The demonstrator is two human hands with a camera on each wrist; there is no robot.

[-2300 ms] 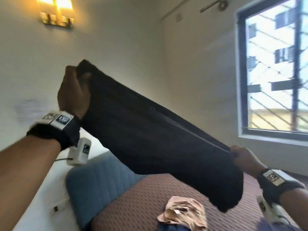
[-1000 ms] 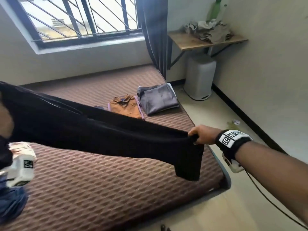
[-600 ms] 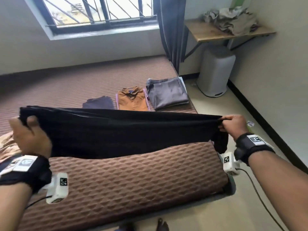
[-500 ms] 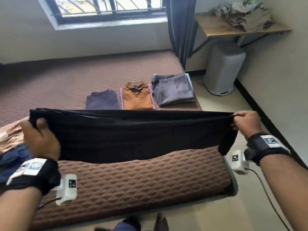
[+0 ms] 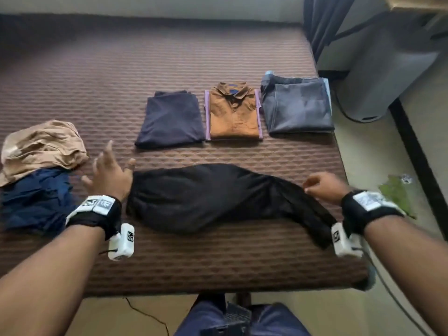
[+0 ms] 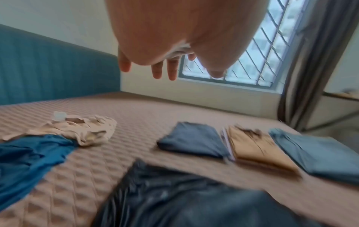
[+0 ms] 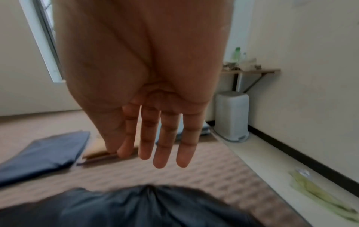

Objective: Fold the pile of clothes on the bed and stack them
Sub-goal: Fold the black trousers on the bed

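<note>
Black trousers (image 5: 218, 197) are laid rumpled across the bed (image 5: 97, 76), just in front of the folded shirt (image 5: 234, 112). Left hand (image 5: 109, 175) & right hand (image 5: 323, 186) are spread, nothing held. Cloth should be smoothed flat before folding.

The folded brown collared shirt (image 7: 101, 149) is mostly hidden behind the right hand (image 7: 147, 86) in the right wrist view, and so is the folded grey trousers pile (image 7: 204, 130). In the head view, the crumpled dark blue cloth (image 5: 31, 200) runs off the left edge. The grey plastic bin (image 5: 385, 69) is blurry and cut at the top. The green thing on the floor (image 5: 397, 192) is too blurry to name. The long black cloth (image 6: 174, 198) is smeared in the left wrist view.
</note>
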